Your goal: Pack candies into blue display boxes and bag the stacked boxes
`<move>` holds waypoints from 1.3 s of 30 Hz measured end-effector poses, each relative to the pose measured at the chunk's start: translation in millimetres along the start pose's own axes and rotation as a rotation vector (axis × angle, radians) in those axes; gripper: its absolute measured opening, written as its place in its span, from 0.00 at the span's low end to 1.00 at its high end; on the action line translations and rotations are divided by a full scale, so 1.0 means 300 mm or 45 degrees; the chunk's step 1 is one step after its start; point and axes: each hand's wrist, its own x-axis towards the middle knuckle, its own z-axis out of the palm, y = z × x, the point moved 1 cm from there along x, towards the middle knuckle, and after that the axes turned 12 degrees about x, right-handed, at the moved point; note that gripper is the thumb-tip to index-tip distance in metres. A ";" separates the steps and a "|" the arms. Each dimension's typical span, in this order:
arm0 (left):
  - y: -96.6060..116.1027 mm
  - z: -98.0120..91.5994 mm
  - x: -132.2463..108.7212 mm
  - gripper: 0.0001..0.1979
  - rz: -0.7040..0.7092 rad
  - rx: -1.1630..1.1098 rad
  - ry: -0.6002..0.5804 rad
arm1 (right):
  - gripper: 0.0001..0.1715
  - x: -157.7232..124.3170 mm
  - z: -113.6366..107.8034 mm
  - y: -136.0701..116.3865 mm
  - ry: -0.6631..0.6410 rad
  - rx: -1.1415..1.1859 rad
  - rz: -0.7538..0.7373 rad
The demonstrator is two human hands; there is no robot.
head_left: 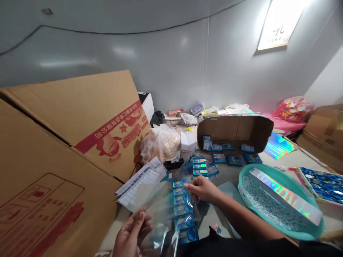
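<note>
A clear plastic bag (158, 207) is spread between my two hands. My left hand (134, 232) pinches its lower left side between thumb and fingers. My right hand (202, 189) has its fingers closed at the bag's right edge, beside the top of a column of small blue packs (184, 208). These packs lie under or inside the film; I cannot tell which. Just behind my right hand stands another short row of blue packs with shiny edges (199, 166). White printed sheets (144, 180) lie to the left of the packs.
A large cardboard box (66, 142) fills the left side. An open carton (233, 132) with blue packs stands behind. At right are a turquoise basket (245, 191) holding a shiny strip (286, 196), and a tray of blue round pieces (321, 182). A filled plastic bag (160, 142) sits at the back.
</note>
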 end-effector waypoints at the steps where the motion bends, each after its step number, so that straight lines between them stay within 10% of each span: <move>1: -0.003 0.005 0.008 0.31 0.002 0.022 0.004 | 0.37 -0.006 0.009 -0.002 -0.009 0.004 0.007; 11: 0.091 -0.005 0.015 0.47 -0.036 -0.011 -0.334 | 0.30 -0.034 0.058 -0.023 0.255 0.651 -0.195; 17: 0.010 0.024 0.082 0.44 0.250 0.171 0.000 | 0.28 -0.064 0.065 -0.019 0.242 0.341 -0.193; 23: -0.007 0.046 0.032 0.34 0.563 0.232 0.485 | 0.33 -0.086 0.093 0.003 0.752 -0.062 -0.689; 30: 0.004 0.231 -0.069 0.35 0.736 0.132 -0.273 | 0.33 -0.027 0.198 0.031 0.217 0.184 -0.545; 34: -0.032 0.214 -0.011 0.21 0.690 0.226 -0.105 | 0.28 -0.004 0.180 0.083 0.119 0.273 -0.333; 39: -0.066 0.174 -0.010 0.13 1.002 0.414 0.217 | 0.12 -0.048 0.133 0.095 0.577 -0.283 -0.682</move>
